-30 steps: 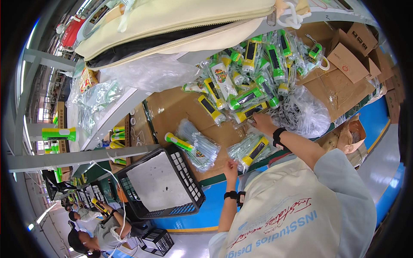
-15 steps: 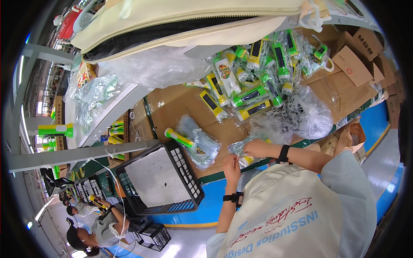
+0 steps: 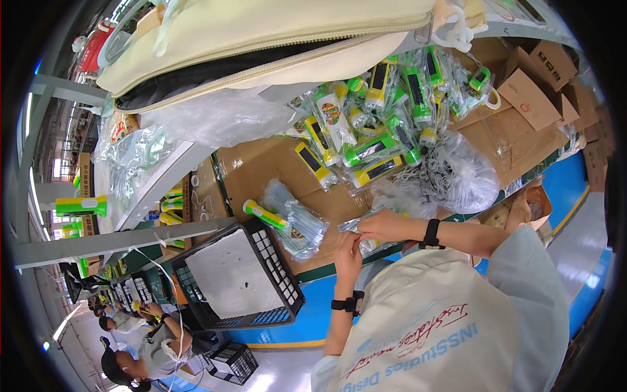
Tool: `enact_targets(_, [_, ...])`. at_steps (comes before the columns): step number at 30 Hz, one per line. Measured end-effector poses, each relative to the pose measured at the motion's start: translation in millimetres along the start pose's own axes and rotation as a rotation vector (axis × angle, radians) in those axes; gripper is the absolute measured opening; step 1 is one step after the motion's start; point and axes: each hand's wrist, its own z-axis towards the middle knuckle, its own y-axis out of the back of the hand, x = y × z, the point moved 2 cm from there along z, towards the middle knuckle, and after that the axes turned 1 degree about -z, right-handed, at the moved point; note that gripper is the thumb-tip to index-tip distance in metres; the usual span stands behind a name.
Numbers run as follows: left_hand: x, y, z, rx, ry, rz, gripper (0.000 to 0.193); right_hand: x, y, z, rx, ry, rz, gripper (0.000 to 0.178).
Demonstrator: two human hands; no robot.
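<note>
Both hands now joined at counter (image 3: 261, 170) edge: left hand (image 3: 348, 245) & right hand (image 3: 385, 225) fingers pinching clear bag (image 3: 356, 225), bagged flashlight pile (image 3: 379, 111) behind, approx. mid-job.

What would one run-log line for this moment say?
left hand: pinching clear plastic bag | right hand: gripping same bag | nearby: bagged flashlight, black crate, cardboard-covered table

Black crate (image 3: 238, 277), cardboard boxes (image 3: 532, 98), cream bag (image 3: 261, 39) overhead.
</note>
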Motion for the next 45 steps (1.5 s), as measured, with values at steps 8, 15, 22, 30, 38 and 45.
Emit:
enact_targets(8, [-58.2,95.4,2.8,-0.180,-0.088,0.148,0.015,0.9,35.3,-55.5,0.041,0.061,-0.193,0.018])
enact_targets(15, [4.4,97.3,-24.0,-0.519,0.365,0.077,0.012,27.5,67.7,-32.5,-0.180,-0.122,-0.097,0.015])
enact_targets(22, [33.9,-42.4,-40.9,0.471,-0.094,0.456,0.049,-20.4,207.7,19.2,-0.729,-0.185,-0.244,0.012])
enact_targets(30, [60.7,-81.3,-46.5,0.660,-0.110,0.515,0.050,-108.0,178.5,-3.6,-1.111,-0.617,0.501,0.028])
enact_targets(38, [72.3,-89.1,-49.6,0.593,-0.045,0.441,0.043,-24.8,14.8,-60.6,0.391,-0.211,-0.149,0.025])
enact_targets(45, [55.5,-93.3,-37.9,0.594,-0.113,0.440,0.038,-84.9,-73.6,-82.3,0.432,0.129,-0.619,0.030])
